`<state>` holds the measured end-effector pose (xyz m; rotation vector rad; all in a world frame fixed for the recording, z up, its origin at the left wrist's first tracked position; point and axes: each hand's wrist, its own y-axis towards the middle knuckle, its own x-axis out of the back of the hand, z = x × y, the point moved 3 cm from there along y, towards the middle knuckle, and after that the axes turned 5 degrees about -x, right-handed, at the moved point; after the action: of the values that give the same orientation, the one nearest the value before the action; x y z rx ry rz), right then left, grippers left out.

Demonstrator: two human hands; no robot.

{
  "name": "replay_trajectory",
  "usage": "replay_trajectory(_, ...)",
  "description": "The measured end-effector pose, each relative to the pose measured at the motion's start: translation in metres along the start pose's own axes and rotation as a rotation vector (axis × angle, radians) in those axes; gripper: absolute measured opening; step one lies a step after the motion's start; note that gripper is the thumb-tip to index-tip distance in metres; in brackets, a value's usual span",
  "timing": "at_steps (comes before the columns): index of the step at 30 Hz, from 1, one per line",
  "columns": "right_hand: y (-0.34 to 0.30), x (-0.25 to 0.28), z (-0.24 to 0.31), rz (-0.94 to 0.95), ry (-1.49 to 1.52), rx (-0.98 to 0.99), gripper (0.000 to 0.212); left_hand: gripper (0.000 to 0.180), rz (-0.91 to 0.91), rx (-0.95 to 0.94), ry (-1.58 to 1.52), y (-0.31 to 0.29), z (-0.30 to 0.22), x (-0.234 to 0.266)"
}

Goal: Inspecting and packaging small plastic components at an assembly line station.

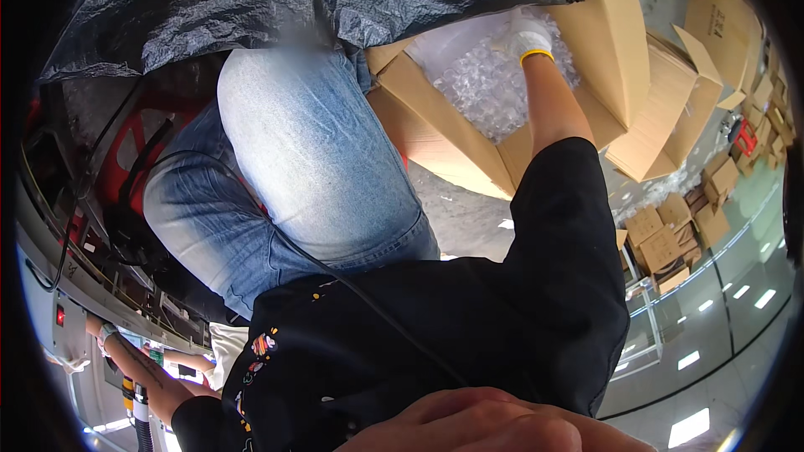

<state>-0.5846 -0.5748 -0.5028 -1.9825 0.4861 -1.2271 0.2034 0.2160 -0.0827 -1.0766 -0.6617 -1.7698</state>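
Observation:
A white glove with a yellow cuff covers my right hand (529, 36), which reaches into an open cardboard box (448, 151). It lies among many small clear plastic pieces (490, 96) that fill the box, and its fingers cannot be made out. Whitish translucent sheeting (437, 48) lines part of the box. My left forearm stretches out to the far lower left, with a band at the wrist. There my left hand (90, 323) is mostly hidden beside a grey machine panel (52, 305), so its fingers do not show.
Black plastic sheeting (209, 8) hangs over my knees. Beyond the box stand further open cartons (662, 109), and many small boxes (666, 238) are piled at the right. A dark cable (335, 272) crosses my lap. Another person's forearm (191, 360) shows at lower left.

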Motion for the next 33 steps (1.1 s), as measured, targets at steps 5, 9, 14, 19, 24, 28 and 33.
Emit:
replay_trajectory(5,0.004,-0.008,0.009,-0.054,-0.104,-0.051,0.106,0.057,0.007,0.005,-0.023,-0.008,-0.001,-0.007)
replay_trajectory(9,0.01,-0.008,0.017,-0.006,-0.099,-0.11,0.111,0.058,-0.011,0.029,-0.017,-0.014,-0.001,-0.012)
replay_trajectory(14,-0.006,0.012,0.01,-0.148,-0.023,-0.122,0.118,0.059,-0.016,0.045,-0.047,-0.007,-0.014,-0.026)
replay_trajectory(19,-0.017,0.033,-0.023,-0.13,0.311,-0.115,0.12,0.06,-0.053,0.051,-0.089,0.004,-0.037,-0.04)
replay_trajectory(24,-0.063,0.066,-0.05,-0.129,1.062,0.082,0.116,0.062,-0.111,0.074,-0.152,0.01,-0.068,-0.052)
replay_trajectory(28,-0.126,0.103,-0.077,-0.348,0.676,0.043,0.104,0.063,-0.146,0.084,-0.21,0.019,-0.097,-0.057)
replay_trajectory(33,-0.174,0.15,-0.093,-0.395,0.994,0.183,0.094,0.064,-0.187,0.107,-0.284,0.029,-0.125,-0.048)
